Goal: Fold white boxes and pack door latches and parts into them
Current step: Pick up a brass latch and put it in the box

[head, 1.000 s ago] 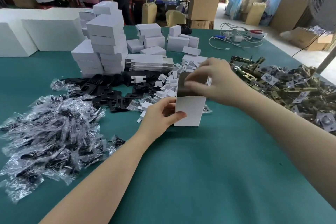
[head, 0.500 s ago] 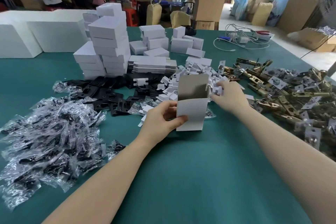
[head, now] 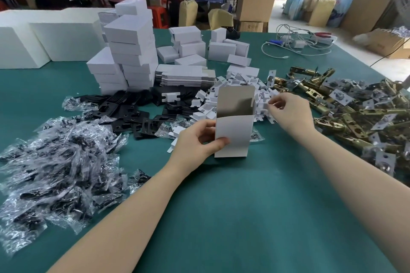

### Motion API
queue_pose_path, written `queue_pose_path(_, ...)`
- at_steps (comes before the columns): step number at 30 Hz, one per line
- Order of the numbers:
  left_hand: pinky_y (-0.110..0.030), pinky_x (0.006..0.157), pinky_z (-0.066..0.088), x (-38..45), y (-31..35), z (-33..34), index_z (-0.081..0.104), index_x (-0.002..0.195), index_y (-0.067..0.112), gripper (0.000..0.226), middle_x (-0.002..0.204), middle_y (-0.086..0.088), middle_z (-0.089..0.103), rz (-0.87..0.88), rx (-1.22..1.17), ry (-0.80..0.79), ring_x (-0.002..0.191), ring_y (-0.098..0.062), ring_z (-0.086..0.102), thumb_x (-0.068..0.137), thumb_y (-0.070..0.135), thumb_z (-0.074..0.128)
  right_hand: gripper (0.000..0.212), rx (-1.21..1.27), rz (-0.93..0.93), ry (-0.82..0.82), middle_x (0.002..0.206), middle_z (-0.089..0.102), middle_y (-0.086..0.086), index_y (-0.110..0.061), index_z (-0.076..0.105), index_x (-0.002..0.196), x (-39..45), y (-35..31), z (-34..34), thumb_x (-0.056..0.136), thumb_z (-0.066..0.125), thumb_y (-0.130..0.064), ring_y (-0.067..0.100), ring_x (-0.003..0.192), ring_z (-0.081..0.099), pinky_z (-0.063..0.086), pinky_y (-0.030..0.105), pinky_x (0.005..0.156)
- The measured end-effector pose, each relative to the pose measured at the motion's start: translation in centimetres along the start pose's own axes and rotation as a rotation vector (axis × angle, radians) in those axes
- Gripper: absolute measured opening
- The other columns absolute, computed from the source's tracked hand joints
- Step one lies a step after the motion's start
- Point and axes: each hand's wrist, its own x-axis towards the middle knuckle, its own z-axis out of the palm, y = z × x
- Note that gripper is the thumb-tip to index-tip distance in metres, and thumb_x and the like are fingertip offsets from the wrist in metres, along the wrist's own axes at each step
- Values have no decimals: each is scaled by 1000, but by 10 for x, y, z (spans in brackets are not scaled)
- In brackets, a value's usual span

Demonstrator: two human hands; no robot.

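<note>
White box (head: pixel 233 135) stands upright at mid-surface (head: pixel 221 217), top flap open. Left of it: bagged parts (head: pixel 55 162); left hand (head: pixel 195 139) grips its left edge, thumb on front. Right of it: right hand (head: pixel 288 113) pinches a white insert (head: pixel 269 106); door latches (head: pixel 355 117) beyond. Bare green surface nearer than the box.
</note>
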Motion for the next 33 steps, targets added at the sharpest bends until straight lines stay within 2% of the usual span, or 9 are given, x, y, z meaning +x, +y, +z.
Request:
queue_pose_path(2,-28,85,57,0,0,0,68,104,36,34,100,5,75,-2,-4,-1,94,-14,72,73,29,80,10,21,-27,43,86,70,-2,-20,71,92,-4,-3,-11,91,65,-28,15,76,62,51,31,72)
queue_pose_path(6,-28,85,57,-2,1,0,68,105,36,33,98,4,75,5,18,-3,92,-15,72,75,30,79,15,271,-134,122,83,69,-5,-18,69,95,-10,-35,-54,90,69,-33,3,67,57,49,14,63)
queue_pose_path(11,-25,81,56,-3,2,0,69,103,33,31,96,1,75,14,9,5,89,-18,71,76,26,80,11,381,-438,-320,78,72,-16,-29,69,87,-34,-99,-112,78,72,-35,-3,67,63,51,10,64)
queue_pose_path(14,-25,83,55,-4,2,0,68,103,30,31,98,1,74,23,16,-6,92,-18,71,75,27,81,7,97,-554,-471,78,71,-16,-31,71,87,-34,-118,-120,80,73,-29,1,72,64,54,17,67)
queue_pose_path(18,-26,83,56,-5,3,-2,68,102,31,30,98,5,75,16,22,-30,93,-16,71,77,24,82,9,-394,-739,-437,99,58,-9,-36,73,91,-24,-126,-117,83,74,-31,7,85,51,48,35,84)
queue_pose_path(22,-26,83,57,-5,2,-3,68,104,30,32,99,5,75,9,34,-26,93,-15,71,78,19,82,10,-706,-958,-388,113,56,-6,-43,74,89,-24,-139,-111,80,77,-39,17,101,49,47,38,82)
queue_pose_path(26,-23,82,56,-4,2,-2,67,107,27,33,98,6,75,13,49,-23,92,-14,71,79,18,81,15,-887,-1119,-361,122,56,-3,-44,73,90,-27,-149,-102,78,79,-36,23,112,51,46,40,82)
queue_pose_path(29,-20,80,54,-4,2,-2,67,106,27,32,97,5,75,11,52,-20,91,-13,71,79,17,81,21,-963,-1213,-349,119,59,5,-35,75,81,-28,-146,-95,70,84,-20,30,104,54,45,40,76)
queue_pose_path(33,-19,79,53,-4,2,-1,67,106,26,32,97,5,75,-1,48,-22,91,-13,71,79,16,81,24,-931,-1197,-386,131,53,5,-34,76,89,-31,-137,-87,75,79,-16,32,114,50,43,38,81)
